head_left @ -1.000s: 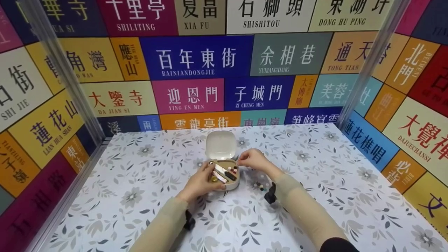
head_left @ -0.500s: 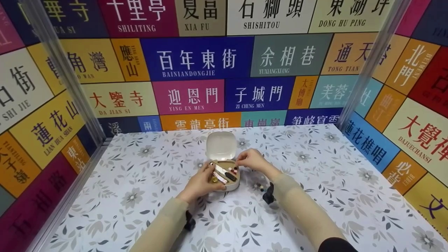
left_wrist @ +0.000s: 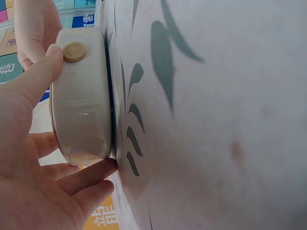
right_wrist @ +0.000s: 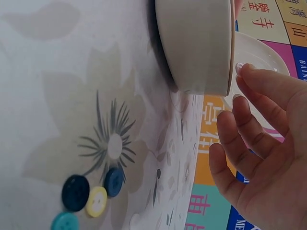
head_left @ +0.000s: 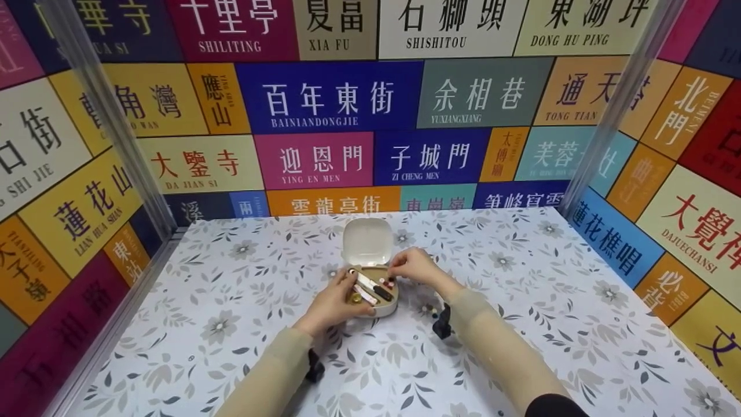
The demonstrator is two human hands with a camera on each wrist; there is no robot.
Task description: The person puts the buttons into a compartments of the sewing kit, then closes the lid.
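Note:
A small cream sewing box (head_left: 386,309) stands on the table with its lid (head_left: 367,240) raised at the back. My left hand (head_left: 331,301) grips its left side; in the left wrist view the thumb lies beside a tan round clasp (left_wrist: 74,52) and the fingers reach round the opposite side. Over the back right compartment, my right hand (head_left: 418,265) pinches a small pinkish button (right_wrist: 239,68) between thumb and index finger, the other fingers loosely bent. Inside the box lie a slim white-and-black tool (head_left: 373,285), several small buttons (head_left: 386,282) and a yellowish round piece (head_left: 356,298).
Several loose buttons lie on the tablecloth right of the box, among them a dark one (right_wrist: 75,192), a yellow one (right_wrist: 97,201) and a blue one (right_wrist: 113,181). The floral tablecloth (head_left: 202,370) reaches to sign-covered panels (head_left: 324,95) at the back and sides.
The right hand's fingertips have shifted slightly left and inward over the box's rim. My left hand keeps the same hold, and the box stays in place.

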